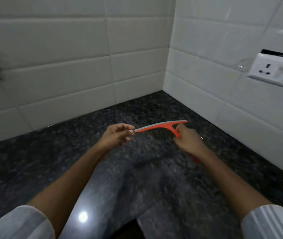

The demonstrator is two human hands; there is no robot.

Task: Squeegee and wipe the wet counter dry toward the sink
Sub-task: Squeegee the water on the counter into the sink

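Head view: I am watching the right hand [188,141] gripping the red squeegee [161,126] handle above the dark tabletop [137,178], while left hand [115,135] fingers [131,131] are pinching the blade's end. Squeegee looks light, with a stiff frame and flexible edge; handle is the best hold.

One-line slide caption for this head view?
Right hand grips the red squeegee by its handle while left hand pinches the blade tip, above a dark counter in a tiled corner.

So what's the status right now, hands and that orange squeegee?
Right hand gripping the squeegee handle. Left hand pinching the blade's left tip. Squeegee near the counter corner, contact unclear. No sink in view, path clear.
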